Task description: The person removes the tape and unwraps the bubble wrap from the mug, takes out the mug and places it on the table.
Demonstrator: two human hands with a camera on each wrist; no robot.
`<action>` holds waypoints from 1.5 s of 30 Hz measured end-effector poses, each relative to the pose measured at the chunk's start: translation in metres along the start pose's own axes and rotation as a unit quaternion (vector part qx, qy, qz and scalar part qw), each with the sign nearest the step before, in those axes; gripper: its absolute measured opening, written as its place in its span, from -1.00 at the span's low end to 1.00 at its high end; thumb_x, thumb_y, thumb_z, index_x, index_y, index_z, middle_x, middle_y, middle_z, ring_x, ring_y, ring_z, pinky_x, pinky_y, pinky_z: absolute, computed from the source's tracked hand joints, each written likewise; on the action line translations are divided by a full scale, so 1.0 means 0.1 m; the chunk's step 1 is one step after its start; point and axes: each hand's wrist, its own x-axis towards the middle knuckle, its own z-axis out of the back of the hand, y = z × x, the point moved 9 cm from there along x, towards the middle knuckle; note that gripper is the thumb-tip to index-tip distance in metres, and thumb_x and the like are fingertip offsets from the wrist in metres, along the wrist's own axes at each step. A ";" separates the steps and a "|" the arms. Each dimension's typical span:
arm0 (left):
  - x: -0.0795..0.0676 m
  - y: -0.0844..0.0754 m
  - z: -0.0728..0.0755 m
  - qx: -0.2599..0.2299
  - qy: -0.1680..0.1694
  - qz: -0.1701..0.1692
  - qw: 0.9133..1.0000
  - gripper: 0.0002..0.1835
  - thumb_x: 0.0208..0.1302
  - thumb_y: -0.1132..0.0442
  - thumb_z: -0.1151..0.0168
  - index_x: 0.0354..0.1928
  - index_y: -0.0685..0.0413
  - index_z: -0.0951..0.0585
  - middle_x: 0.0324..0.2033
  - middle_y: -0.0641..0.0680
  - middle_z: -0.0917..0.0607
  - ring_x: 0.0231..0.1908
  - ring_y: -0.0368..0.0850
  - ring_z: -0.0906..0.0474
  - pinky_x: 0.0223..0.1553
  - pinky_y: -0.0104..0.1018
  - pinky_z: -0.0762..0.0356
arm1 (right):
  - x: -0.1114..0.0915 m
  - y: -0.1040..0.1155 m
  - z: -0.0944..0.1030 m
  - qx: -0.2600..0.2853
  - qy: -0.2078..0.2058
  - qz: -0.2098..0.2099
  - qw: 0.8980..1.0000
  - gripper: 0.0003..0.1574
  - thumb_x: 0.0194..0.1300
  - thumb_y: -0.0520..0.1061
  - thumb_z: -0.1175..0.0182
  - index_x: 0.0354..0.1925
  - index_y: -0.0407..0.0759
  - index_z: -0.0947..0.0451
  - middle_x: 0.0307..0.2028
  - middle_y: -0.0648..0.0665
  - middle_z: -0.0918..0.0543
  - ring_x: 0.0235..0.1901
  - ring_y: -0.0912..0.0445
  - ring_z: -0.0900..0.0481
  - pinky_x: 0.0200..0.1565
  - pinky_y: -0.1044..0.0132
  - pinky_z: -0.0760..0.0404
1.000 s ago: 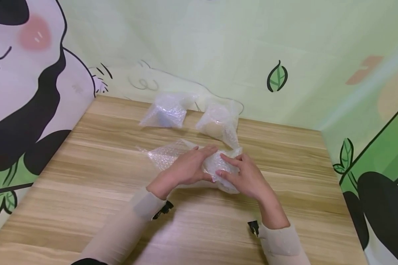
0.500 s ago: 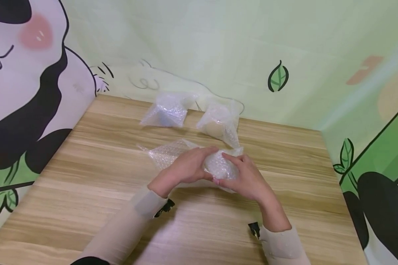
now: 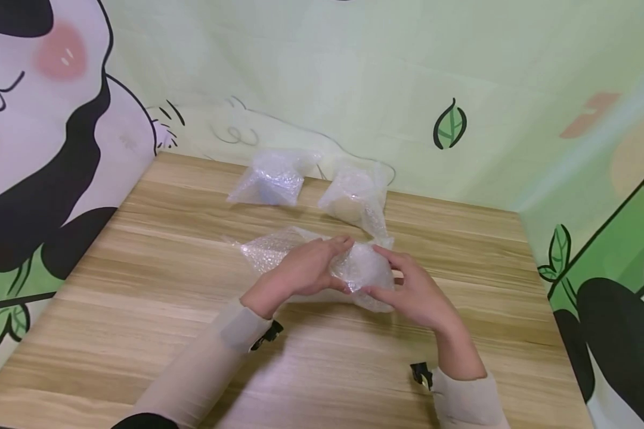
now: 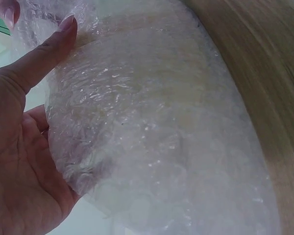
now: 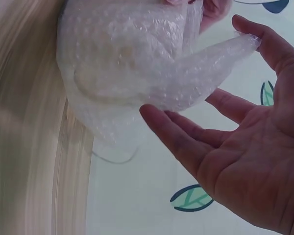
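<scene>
A bundle of clear bubble wrap [image 3: 366, 267] lies on the wooden table, with something pale dimly visible inside; the layers hide what it is. My left hand [image 3: 307, 268] holds the bundle from the left, its thumb on the near side and its fingers over the top. To the right, my right hand [image 3: 417, 293] has its fingers spread and fairly straight. In the right wrist view its thumb meets the tip of a loose wrap flap [image 5: 210, 68], and a fingertip is right at the bundle's surface. A looser stretch of wrap [image 3: 268, 247] extends left behind my left hand.
Two more bubble-wrapped bundles stand at the table's back edge: one with something bluish inside [image 3: 271, 185], one with something tan inside [image 3: 351, 199]. The latter's tail reaches close to the held bundle. A printed cloth backdrop [image 3: 354, 77] rises behind the table [image 3: 461, 369].
My right hand has shifted right and spread its fingers, drawing back from the bundle, and a flap of wrap opens toward it. My left hand stays in place on the bundle.
</scene>
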 end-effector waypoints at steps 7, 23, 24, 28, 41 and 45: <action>0.00 0.00 0.01 0.006 0.004 0.001 1.000 0.13 0.07 -0.22 -0.54 0.61 -0.01 -0.21 0.62 -0.02 -0.17 0.49 0.31 -0.29 0.52 0.16 -0.25 | -0.05 -0.04 0.11 0.027 -0.001 -0.005 1.000 -0.04 0.32 0.07 -0.43 0.56 0.06 -0.25 0.42 -0.21 -0.47 0.33 -0.21 -0.54 0.21 -0.09 -0.67; -0.01 0.01 0.00 0.010 0.009 0.007 1.000 0.15 0.07 -0.23 -0.54 0.61 -0.03 -0.17 0.62 -0.04 -0.15 0.50 0.21 -0.32 0.49 0.09 -0.33 | -0.18 -0.16 0.34 0.081 -0.034 -0.022 0.996 0.06 0.35 -0.32 -0.24 0.64 -0.15 0.05 0.32 -0.40 -0.48 0.23 -0.24 -0.55 0.05 0.36 -0.64; -0.01 0.01 0.00 0.010 0.009 0.006 1.000 0.15 0.06 -0.23 -0.53 0.61 -0.04 -0.17 0.62 -0.04 -0.15 0.50 0.20 -0.32 0.48 0.08 -0.34 | -0.18 -0.16 0.35 0.078 -0.038 -0.021 0.996 0.05 0.35 -0.33 -0.23 0.63 -0.17 0.05 0.31 -0.38 -0.49 0.23 -0.24 -0.54 0.05 0.36 -0.64; -0.01 0.01 0.00 0.010 0.010 0.006 1.000 0.15 0.07 -0.24 -0.53 0.61 -0.05 -0.17 0.61 -0.05 -0.14 0.50 0.16 -0.32 0.48 0.05 -0.35 | -0.19 -0.19 0.39 0.077 -0.049 -0.026 0.996 0.07 0.33 -0.36 -0.19 0.64 -0.19 0.08 0.34 -0.36 -0.47 0.27 -0.22 -0.50 0.06 0.34 -0.62; -0.01 0.01 0.00 0.002 0.009 0.010 1.000 0.14 0.06 -0.25 -0.53 0.61 -0.02 -0.20 0.61 -0.05 -0.17 0.49 0.16 -0.34 0.43 0.07 -0.43 | -0.28 -0.30 0.62 0.087 -0.096 -0.070 0.989 -0.11 0.43 -0.28 -0.13 0.61 -0.04 -0.08 -0.02 -0.23 -0.60 -0.35 0.24 -0.46 -0.43 0.41 -0.47; -0.01 0.01 0.00 -0.001 0.009 0.009 1.000 0.14 0.06 -0.24 -0.53 0.61 -0.03 -0.20 0.61 -0.06 -0.16 0.49 0.16 -0.34 0.42 0.07 -0.44 | -0.32 -0.33 0.70 0.074 -0.116 -0.078 0.987 -0.21 0.44 -0.26 -0.14 0.56 -0.03 -0.22 -0.21 -0.10 -0.57 -0.52 0.25 -0.33 -0.56 0.36 -0.37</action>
